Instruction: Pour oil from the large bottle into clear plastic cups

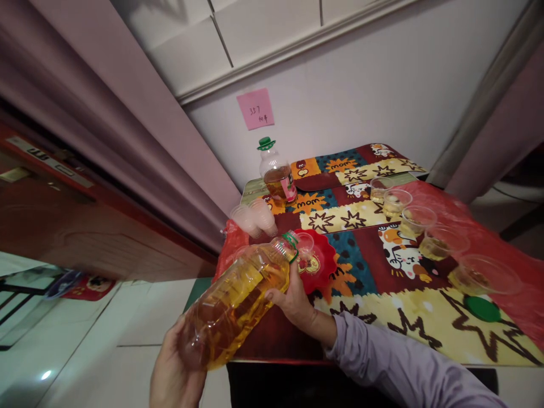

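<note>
A large clear plastic bottle of yellow oil-like liquid (242,300) is tilted, its green-ringed neck up and to the right. My left hand (174,362) is wrapped around its base. My right hand (297,303) grips it near the neck, thumb on the near side; its other fingers are mostly hidden behind the bottle. The uncapped mouth meets the rim of a clear plastic cup (306,242), above a red scalloped plate (326,258). Whether liquid is flowing, I cannot tell. A green cap (482,309) lies on the patterned mat at the right.
Several clear cups with pale liquid (419,221) stand in a row along the right, by red plastic sheeting (480,232). Behind are stacked cups (255,218) and a capped bottle (278,184). A pink note (255,109) is on the wall; a wooden door (106,226) stands left.
</note>
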Action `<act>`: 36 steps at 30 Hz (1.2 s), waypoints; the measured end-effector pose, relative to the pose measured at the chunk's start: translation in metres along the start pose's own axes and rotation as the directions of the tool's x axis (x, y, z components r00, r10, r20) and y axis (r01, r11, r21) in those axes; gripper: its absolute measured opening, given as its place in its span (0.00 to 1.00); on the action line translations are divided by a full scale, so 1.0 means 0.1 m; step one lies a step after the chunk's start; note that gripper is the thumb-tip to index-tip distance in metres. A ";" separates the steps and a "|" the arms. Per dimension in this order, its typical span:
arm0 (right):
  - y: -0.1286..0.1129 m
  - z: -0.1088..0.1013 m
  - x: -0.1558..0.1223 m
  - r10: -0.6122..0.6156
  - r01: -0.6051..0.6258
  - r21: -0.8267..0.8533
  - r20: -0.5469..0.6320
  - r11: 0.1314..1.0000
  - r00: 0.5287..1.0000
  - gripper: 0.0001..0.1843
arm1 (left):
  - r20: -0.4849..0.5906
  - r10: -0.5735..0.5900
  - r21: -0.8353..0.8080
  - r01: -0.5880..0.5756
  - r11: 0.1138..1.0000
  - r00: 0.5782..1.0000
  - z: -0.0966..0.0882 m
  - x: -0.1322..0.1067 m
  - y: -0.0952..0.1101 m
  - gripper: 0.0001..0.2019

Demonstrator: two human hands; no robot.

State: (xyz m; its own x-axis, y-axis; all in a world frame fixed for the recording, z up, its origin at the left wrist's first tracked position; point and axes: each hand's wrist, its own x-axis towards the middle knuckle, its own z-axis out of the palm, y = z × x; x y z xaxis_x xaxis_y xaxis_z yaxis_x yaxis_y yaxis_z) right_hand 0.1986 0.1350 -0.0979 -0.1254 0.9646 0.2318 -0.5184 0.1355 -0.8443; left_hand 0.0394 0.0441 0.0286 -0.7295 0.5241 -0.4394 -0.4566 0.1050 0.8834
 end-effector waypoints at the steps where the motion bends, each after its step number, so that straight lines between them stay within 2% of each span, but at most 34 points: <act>1: 0.00 0.00 0.00 -0.002 0.002 0.002 -0.005 1.000 1.000 0.55 | 0.003 0.001 -0.002 -0.001 1.000 1.000 0.00 0.00 0.00 0.13; 14: 0.02 0.00 0.00 -0.008 0.008 0.001 0.000 1.000 1.000 0.54 | 0.031 0.012 0.000 -0.012 1.000 0.999 -0.08 0.09 -0.03 0.13; 22: 0.01 0.01 0.01 -0.022 0.022 -0.015 -0.016 1.000 1.000 0.49 | 0.004 0.004 -0.015 -0.004 1.000 1.000 -0.03 0.07 0.00 0.11; 33: 0.02 -0.01 0.03 -0.017 0.018 -0.056 0.012 0.998 1.000 0.55 | 0.030 0.006 0.011 -0.007 1.000 1.000 -0.06 0.11 -0.02 0.12; 36: 0.02 -0.02 0.03 -0.020 0.020 -0.051 0.008 0.998 1.000 0.54 | 0.022 0.009 0.026 -0.009 1.000 1.000 -0.04 0.08 -0.01 0.12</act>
State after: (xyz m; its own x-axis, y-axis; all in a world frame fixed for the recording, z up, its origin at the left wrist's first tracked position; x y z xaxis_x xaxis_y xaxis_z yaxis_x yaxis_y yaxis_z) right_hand 0.1986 0.1382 -0.0997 -0.1219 0.9599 0.2523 -0.4769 0.1663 -0.8631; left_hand 0.0314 0.0450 0.0237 -0.7222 0.5433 -0.4280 -0.4363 0.1222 0.8915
